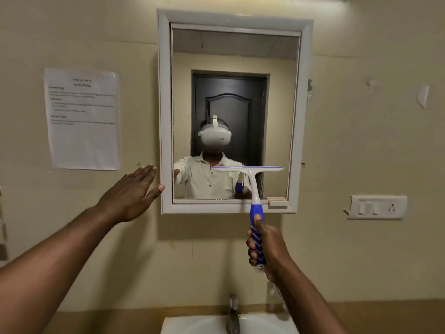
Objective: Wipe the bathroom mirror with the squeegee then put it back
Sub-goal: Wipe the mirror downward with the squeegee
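Squeegee (pixel 251 184), blue-and-white, gripped by its handle in the right hand (pixel 263 247), blade level across the lower right of the white-framed mirror (pixel 231 68); left hand (pixel 131 194) flat, fingers straight, beside the frame's lower left corner, above the sink (pixel 192 324).

A small bathroom, plainly: white-framed wall mirror (pixel 234 112) above a white washbasin (pixel 207 325) with a metal tap (pixel 233 314). Cream painted walls, a switch-and-socket plate (pixel 376 207) to the right, a printed notice sheet (pixel 83 119) taped up left. Dark panelled door (pixel 230 109) reflected behind.
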A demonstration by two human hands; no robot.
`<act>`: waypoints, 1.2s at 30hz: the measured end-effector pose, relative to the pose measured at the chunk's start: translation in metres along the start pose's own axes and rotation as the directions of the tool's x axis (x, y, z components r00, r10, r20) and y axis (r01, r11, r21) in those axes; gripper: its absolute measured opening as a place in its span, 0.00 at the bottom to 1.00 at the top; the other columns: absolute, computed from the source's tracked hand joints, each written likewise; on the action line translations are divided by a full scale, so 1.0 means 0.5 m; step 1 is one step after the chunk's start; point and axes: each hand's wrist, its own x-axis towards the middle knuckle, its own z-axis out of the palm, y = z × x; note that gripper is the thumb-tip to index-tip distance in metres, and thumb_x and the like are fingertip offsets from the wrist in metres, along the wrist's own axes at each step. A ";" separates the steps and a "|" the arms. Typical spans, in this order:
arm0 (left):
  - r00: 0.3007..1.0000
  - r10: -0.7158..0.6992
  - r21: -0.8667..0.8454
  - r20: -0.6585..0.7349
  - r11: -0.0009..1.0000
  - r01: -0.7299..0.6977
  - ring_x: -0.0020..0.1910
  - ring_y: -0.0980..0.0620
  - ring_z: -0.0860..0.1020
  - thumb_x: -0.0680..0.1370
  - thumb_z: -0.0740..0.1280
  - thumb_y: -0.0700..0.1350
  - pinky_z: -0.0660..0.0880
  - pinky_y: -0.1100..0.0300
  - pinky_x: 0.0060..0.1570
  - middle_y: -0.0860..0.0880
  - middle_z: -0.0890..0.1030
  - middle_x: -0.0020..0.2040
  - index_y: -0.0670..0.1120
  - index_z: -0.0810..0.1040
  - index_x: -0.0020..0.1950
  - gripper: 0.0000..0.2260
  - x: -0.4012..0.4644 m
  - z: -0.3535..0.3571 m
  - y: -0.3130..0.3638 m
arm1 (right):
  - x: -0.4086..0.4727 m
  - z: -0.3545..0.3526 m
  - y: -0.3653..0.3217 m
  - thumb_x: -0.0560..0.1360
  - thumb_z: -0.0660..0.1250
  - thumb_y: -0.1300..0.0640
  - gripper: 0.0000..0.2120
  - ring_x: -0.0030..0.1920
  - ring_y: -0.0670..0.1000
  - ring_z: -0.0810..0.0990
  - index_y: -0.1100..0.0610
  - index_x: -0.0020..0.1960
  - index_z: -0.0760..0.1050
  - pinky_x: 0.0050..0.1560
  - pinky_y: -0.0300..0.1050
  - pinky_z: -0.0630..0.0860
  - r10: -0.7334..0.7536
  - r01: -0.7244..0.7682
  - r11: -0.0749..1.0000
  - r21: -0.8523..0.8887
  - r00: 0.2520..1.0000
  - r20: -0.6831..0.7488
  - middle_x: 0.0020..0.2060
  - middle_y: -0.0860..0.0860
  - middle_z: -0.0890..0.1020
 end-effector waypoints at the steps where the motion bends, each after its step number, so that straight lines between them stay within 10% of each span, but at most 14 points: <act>1: 1.000 -0.003 -0.001 0.011 1.000 0.003 0.77 0.55 0.46 0.78 0.45 0.62 0.46 0.54 0.75 0.51 0.47 0.79 0.49 0.46 0.77 0.31 -0.005 0.010 -0.001 | -0.007 -0.004 0.017 0.78 0.58 0.43 0.20 0.20 0.49 0.65 0.58 0.38 0.71 0.22 0.37 0.63 0.021 -0.021 1.000 0.002 1.000 -0.008 0.22 0.50 0.70; 17: 0.999 0.013 -0.046 0.053 0.999 -0.010 0.77 0.54 0.46 0.74 0.42 0.65 0.47 0.53 0.75 0.51 0.48 0.79 0.49 0.48 0.77 0.35 -0.041 0.064 0.001 | -0.058 -0.025 0.089 0.78 0.58 0.44 0.21 0.20 0.50 0.66 0.59 0.36 0.71 0.24 0.38 0.64 0.140 -0.144 0.989 -0.023 0.983 -0.116 0.21 0.51 0.72; 29: 0.994 0.029 -0.083 -0.106 0.996 -0.038 0.74 0.62 0.42 0.71 0.40 0.68 0.45 0.58 0.75 0.57 0.45 0.78 0.53 0.43 0.77 0.37 0.022 -0.046 0.007 | 0.045 0.021 -0.284 0.80 0.55 0.46 0.17 0.22 0.47 0.67 0.57 0.42 0.72 0.24 0.40 0.64 -0.461 0.452 0.884 -0.116 0.885 -0.069 0.25 0.50 0.71; 36: 0.984 0.062 -0.067 -0.166 0.995 -0.074 0.70 0.67 0.40 0.70 0.39 0.69 0.42 0.60 0.74 0.64 0.39 0.72 0.59 0.35 0.72 0.33 0.062 -0.088 0.009 | 0.102 0.036 -0.496 0.80 0.55 0.46 0.16 0.21 0.46 0.70 0.56 0.43 0.72 0.26 0.40 0.69 -0.555 0.551 0.831 -0.081 0.831 -0.036 0.19 0.46 0.72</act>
